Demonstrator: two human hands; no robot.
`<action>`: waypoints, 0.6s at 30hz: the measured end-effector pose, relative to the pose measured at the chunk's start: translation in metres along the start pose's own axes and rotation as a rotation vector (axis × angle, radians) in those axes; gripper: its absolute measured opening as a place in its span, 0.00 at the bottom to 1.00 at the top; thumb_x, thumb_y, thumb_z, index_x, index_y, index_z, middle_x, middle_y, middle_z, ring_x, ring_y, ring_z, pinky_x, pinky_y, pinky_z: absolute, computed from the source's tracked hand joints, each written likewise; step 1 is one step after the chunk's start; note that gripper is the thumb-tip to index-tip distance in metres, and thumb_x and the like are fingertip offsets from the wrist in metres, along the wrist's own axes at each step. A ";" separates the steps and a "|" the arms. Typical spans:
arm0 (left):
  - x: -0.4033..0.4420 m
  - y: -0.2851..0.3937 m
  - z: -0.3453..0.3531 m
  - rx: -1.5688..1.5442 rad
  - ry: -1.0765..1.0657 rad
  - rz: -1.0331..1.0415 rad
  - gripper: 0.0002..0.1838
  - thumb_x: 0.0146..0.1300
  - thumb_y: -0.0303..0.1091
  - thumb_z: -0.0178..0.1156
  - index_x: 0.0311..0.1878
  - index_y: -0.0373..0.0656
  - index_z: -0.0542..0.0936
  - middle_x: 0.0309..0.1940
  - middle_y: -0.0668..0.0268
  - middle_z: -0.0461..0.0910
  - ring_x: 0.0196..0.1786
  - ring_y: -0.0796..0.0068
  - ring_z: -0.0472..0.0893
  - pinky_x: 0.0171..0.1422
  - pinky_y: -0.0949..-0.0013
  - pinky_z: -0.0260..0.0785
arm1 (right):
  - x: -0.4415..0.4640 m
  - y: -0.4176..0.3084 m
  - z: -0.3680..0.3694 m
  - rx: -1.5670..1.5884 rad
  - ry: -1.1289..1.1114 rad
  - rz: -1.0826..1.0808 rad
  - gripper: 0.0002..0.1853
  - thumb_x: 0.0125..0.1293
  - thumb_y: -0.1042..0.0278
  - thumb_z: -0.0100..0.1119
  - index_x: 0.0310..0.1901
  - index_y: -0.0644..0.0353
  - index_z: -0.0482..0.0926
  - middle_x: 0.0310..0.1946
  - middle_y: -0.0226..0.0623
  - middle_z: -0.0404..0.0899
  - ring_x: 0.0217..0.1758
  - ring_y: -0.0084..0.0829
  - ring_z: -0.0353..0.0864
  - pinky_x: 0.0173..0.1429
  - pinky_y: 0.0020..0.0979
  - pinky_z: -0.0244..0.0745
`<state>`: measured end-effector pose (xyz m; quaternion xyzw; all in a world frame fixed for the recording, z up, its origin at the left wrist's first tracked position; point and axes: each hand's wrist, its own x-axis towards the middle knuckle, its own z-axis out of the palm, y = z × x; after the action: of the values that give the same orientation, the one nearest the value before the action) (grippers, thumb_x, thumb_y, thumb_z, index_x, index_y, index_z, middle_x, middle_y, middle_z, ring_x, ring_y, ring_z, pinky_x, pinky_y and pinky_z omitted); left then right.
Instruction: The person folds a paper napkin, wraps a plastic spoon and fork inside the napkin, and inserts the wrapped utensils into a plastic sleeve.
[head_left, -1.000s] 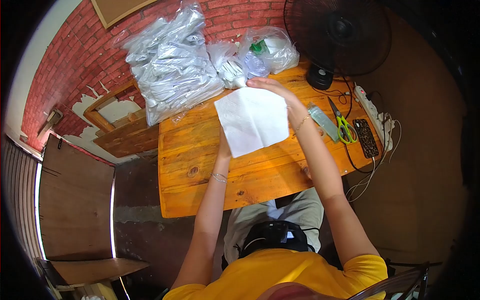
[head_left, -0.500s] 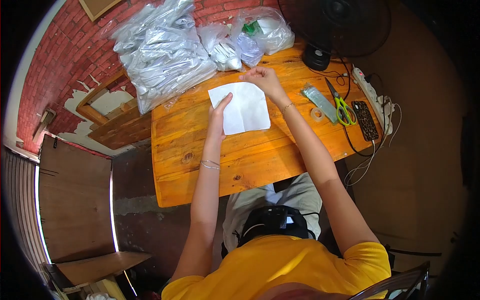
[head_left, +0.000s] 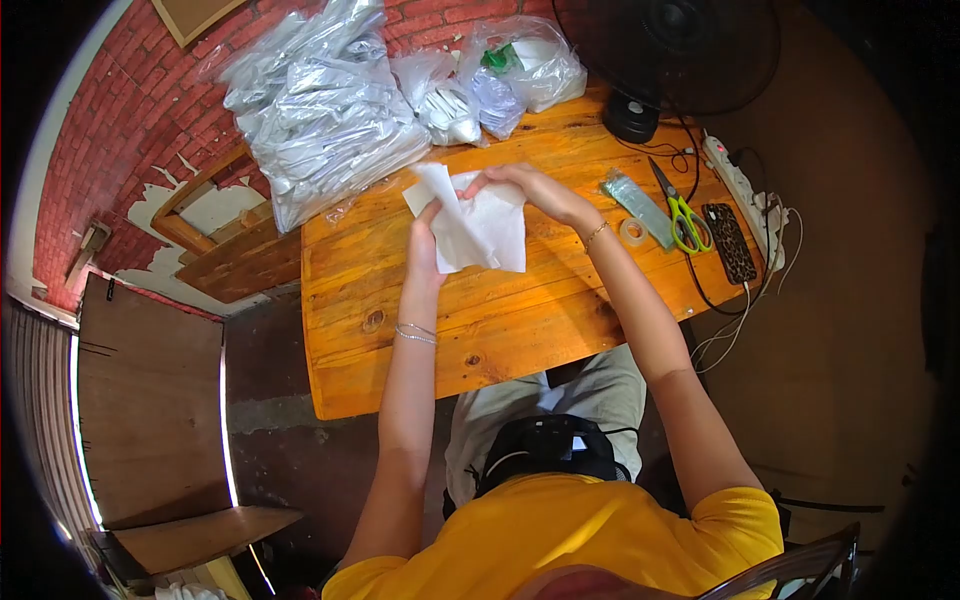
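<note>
A creased white paper sheet (head_left: 490, 236) is held up over the wooden table, with one flap raised at its upper left. My left hand (head_left: 425, 243) grips its left side, the thumb lying over the front and the other fingers mostly behind it. Along the top edge my right hand (head_left: 535, 192) bends over the sheet, its fingertips pressed against the paper beside the raised flap. Part of the sheet is covered by that hand.
On the wooden table (head_left: 400, 345) lie a big pile of clear plastic packets (head_left: 325, 120), filled plastic bags (head_left: 525, 70), a tape roll (head_left: 634, 231), green-handled scissors (head_left: 690, 225) and a leopard-print phone (head_left: 730, 243). A power strip (head_left: 735, 170) and black fan (head_left: 630, 118) stand right.
My right hand has come down and left from above the sheet onto its top. A flap of the paper is now raised, and the sheet has shifted slightly left.
</note>
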<state>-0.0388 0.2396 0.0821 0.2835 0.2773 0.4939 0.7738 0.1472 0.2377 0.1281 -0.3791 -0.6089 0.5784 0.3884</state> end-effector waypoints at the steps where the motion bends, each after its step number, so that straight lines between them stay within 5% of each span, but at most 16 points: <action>1: 0.002 -0.003 -0.002 0.067 0.021 0.019 0.16 0.62 0.40 0.50 0.46 0.39 0.76 0.38 0.62 0.78 0.38 0.70 0.79 0.41 0.67 0.73 | -0.003 -0.007 -0.001 -0.079 -0.090 0.004 0.29 0.69 0.45 0.35 0.37 0.63 0.81 0.44 0.39 0.77 0.46 0.26 0.73 0.54 0.24 0.64; 2: 0.003 -0.006 -0.004 0.134 0.042 0.038 0.16 0.62 0.40 0.49 0.46 0.39 0.76 0.37 0.63 0.78 0.38 0.71 0.79 0.39 0.67 0.73 | -0.005 -0.009 0.001 -0.048 -0.013 0.120 0.28 0.68 0.46 0.36 0.36 0.61 0.82 0.39 0.38 0.79 0.43 0.26 0.73 0.51 0.24 0.65; 5: -0.001 -0.008 0.005 0.135 0.077 0.196 0.14 0.63 0.37 0.48 0.43 0.37 0.77 0.34 0.65 0.78 0.33 0.74 0.79 0.32 0.70 0.73 | -0.008 -0.011 0.001 -0.206 0.112 0.024 0.24 0.67 0.51 0.39 0.36 0.61 0.82 0.36 0.36 0.79 0.39 0.25 0.72 0.46 0.24 0.66; 8: 0.011 -0.016 -0.015 0.172 0.102 0.277 0.14 0.64 0.36 0.48 0.40 0.33 0.77 0.32 0.64 0.78 0.31 0.77 0.78 0.29 0.73 0.72 | -0.005 0.000 -0.004 -0.317 0.147 -0.086 0.20 0.64 0.55 0.41 0.37 0.60 0.82 0.34 0.33 0.79 0.37 0.24 0.72 0.44 0.24 0.66; 11: 0.005 -0.011 -0.014 0.339 0.073 0.404 0.14 0.64 0.33 0.47 0.40 0.32 0.76 0.31 0.65 0.78 0.32 0.79 0.78 0.31 0.74 0.72 | -0.004 0.011 -0.003 -0.235 0.083 0.025 0.19 0.62 0.57 0.42 0.38 0.60 0.82 0.33 0.32 0.79 0.38 0.24 0.72 0.44 0.24 0.66; 18: -0.006 -0.003 0.000 0.793 0.279 0.652 0.09 0.57 0.24 0.50 0.34 0.29 0.78 0.28 0.64 0.80 0.30 0.77 0.76 0.32 0.70 0.68 | -0.009 -0.010 0.018 -0.114 0.180 0.116 0.23 0.60 0.48 0.51 0.45 0.61 0.79 0.40 0.39 0.77 0.46 0.30 0.71 0.49 0.27 0.66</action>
<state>-0.0389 0.2332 0.0810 0.5574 0.4404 0.5992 0.3692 0.1343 0.2215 0.1376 -0.4855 -0.5806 0.5281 0.3852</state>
